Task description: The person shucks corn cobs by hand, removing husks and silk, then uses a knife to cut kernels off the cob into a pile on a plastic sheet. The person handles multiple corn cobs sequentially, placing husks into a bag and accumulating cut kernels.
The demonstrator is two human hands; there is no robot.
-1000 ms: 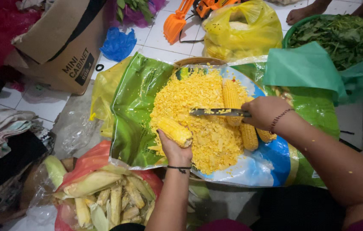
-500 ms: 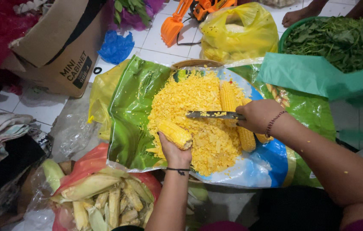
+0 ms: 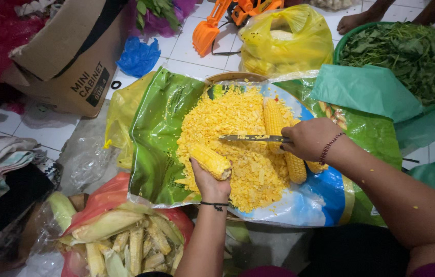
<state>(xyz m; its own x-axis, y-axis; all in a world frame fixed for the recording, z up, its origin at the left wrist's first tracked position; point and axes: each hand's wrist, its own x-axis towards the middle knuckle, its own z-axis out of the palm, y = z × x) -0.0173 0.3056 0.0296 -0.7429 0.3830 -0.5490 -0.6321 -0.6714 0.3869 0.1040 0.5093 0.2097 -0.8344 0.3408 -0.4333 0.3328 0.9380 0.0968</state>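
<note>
Head view. The left hand [image 3: 211,182] is gripping one cob [image 3: 210,160] from below, tilting it over the kernel pile [image 3: 233,143] so cut kernels are dropping onto the heap and not the floor. The right hand [image 3: 310,138] is closed round the handle of one knife [image 3: 252,138], blade lying flat and pointing left toward the cob, just above the pile, not yet touching the cob as far as can be told. Two or three whole cobs [image 3: 281,138] are waiting at the right edge of the pile, partly under the right hand, close for picking. The pile is sitting on a green and blue plastic sheet [image 3: 158,143] spread over a round basket [image 3: 233,77], keeping kernels clean and gathered. One red bag [image 3: 125,238] near the left elbow is holding stripped cores and husks, too many to count, kept apart as waste. One yellow bag [image 3: 284,38] is standing behind the sheet. One green basin of leaves [image 3: 402,51] is sitting far right. One cardboard box [image 3: 68,56] is lying far left on the tiled floor [image 3: 48,133]. One orange toy digger [image 3: 227,18] is at the top. Someone else's bare foot [image 3: 356,20] is showing at the top edge.
</note>
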